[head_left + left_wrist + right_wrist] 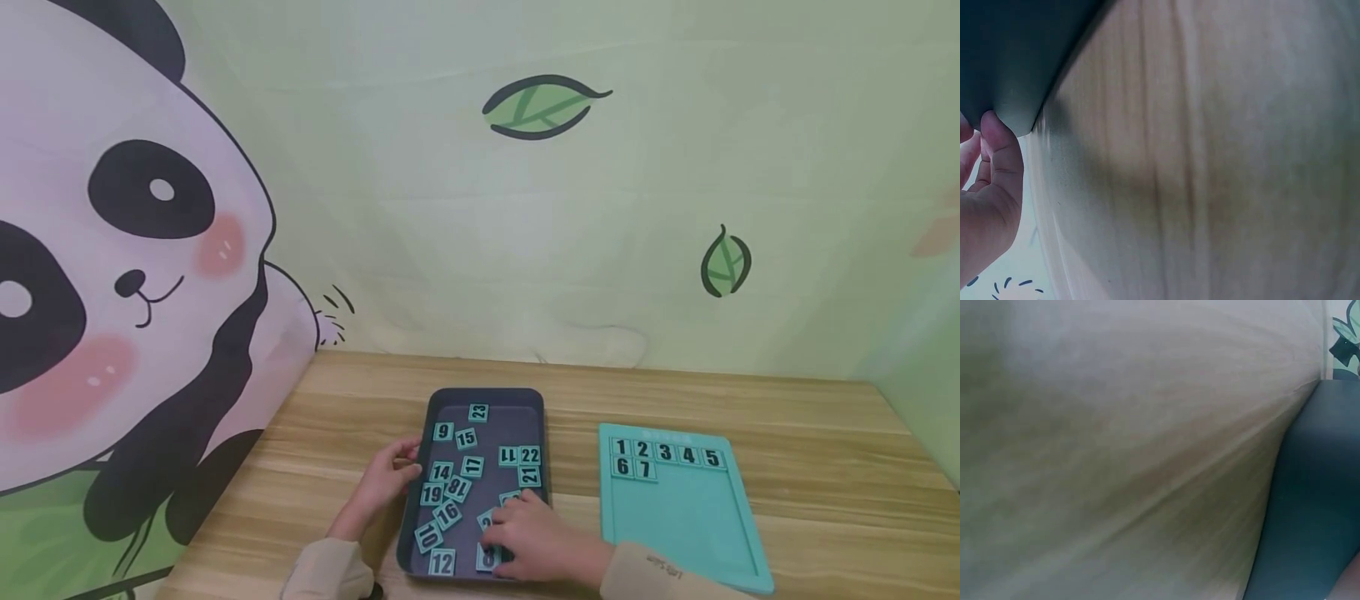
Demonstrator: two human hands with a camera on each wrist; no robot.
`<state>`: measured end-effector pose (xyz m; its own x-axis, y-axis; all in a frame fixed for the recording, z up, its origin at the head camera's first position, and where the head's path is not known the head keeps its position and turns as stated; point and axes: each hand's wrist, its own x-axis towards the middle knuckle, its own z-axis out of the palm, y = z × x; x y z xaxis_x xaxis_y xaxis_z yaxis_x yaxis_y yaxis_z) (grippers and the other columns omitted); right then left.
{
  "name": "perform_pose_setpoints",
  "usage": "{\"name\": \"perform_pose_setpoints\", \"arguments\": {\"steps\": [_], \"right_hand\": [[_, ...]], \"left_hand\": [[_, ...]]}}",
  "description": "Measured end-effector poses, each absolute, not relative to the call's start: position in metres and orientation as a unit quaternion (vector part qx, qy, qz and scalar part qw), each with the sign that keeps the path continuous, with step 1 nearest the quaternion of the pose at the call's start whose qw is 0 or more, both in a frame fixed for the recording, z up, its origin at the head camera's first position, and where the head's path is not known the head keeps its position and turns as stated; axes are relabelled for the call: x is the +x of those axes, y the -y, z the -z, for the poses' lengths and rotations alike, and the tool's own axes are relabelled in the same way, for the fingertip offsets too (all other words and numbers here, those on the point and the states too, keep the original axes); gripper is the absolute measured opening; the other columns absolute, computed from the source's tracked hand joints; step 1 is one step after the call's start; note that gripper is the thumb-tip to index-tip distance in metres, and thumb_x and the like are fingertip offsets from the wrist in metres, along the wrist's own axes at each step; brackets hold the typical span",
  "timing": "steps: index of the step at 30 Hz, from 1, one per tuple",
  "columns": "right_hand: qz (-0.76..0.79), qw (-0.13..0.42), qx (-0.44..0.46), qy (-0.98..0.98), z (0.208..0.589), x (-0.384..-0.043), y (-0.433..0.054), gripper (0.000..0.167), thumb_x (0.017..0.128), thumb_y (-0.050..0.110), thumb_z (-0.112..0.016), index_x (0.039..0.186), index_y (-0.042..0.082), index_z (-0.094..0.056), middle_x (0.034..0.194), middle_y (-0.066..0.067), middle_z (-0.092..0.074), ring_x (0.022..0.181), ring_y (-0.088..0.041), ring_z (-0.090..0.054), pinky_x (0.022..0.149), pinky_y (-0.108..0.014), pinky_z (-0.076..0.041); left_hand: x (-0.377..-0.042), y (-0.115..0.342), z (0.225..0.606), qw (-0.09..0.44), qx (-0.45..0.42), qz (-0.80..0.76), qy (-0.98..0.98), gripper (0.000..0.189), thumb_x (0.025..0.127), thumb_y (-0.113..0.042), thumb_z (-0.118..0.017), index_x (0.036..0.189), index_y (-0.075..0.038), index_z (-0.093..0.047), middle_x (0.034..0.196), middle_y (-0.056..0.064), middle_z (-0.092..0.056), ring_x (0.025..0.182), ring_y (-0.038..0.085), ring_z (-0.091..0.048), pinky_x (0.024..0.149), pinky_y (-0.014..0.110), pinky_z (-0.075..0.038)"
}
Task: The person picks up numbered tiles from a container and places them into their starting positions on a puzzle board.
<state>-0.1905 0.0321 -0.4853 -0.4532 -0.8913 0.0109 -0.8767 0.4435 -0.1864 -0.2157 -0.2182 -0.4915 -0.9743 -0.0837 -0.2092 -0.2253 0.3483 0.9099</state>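
Right grip (534,537) on tile 8 (485,562), tiles (447,514) in tray (498,525)

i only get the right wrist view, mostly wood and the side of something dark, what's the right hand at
Observer: The right hand reaches into the dark tray, its fingers at the tile marked 8; I can't tell whether they grip it.
Operator: ok and the left hand, it's nowhere in my view
Observer: The left hand touches the tray's left side.
Operator: anything lined up outside the tray
Observer: Yes, tiles 1 to 7 sit in order on the turquoise board to the tray's right, five in the top row and two below.
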Motion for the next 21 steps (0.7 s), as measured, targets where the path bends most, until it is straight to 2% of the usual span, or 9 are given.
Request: {"name": "perform_pose_setpoints", "arguments": {"steps": [5, 15, 21], "right_hand": [[0.083, 0.043, -0.512, -0.854, 0.483, -0.189, -0.032, 0.030, 0.078, 0.043, -0.060, 0.104, 0.030, -0.062, 0.095, 0.012, -0.060, 0.084, -0.004, -0.049, 0.072, -0.024, -0.033], [0.147, -0.051, -0.491, -0.857, 0.461, -0.190, -0.050, 0.029, 0.074, 0.036, -0.065, 0.098, 0.019, -0.067, 0.087, 0.008, -0.055, 0.082, -0.006, -0.046, 0.072, -0.022, -0.035], [0.188, -0.124, -0.477, -0.849, 0.461, -0.199, -0.073, 0.029, 0.066, 0.030, -0.071, 0.092, 0.015, -0.069, 0.083, 0.007, -0.053, 0.077, -0.006, -0.044, 0.067, -0.018, -0.037]], "left_hand": [[-0.215, 0.217, 0.490, 0.062, -0.089, -0.556, -0.824, 0.040, 0.087, -0.003, -0.047, 0.127, -0.007, -0.045, 0.109, 0.013, -0.048, 0.097, 0.025, -0.053, 0.072, 0.032, -0.048], [-0.216, 0.214, 0.494, 0.044, -0.086, -0.564, -0.820, 0.040, 0.085, 0.003, -0.047, 0.125, -0.001, -0.046, 0.108, 0.016, -0.048, 0.094, 0.025, -0.054, 0.067, 0.033, -0.049], [-0.217, 0.215, 0.496, 0.046, -0.089, -0.562, -0.821, 0.040, 0.085, 0.001, -0.047, 0.125, -0.003, -0.046, 0.109, 0.016, -0.048, 0.095, 0.025, -0.054, 0.068, 0.034, -0.050]]}}
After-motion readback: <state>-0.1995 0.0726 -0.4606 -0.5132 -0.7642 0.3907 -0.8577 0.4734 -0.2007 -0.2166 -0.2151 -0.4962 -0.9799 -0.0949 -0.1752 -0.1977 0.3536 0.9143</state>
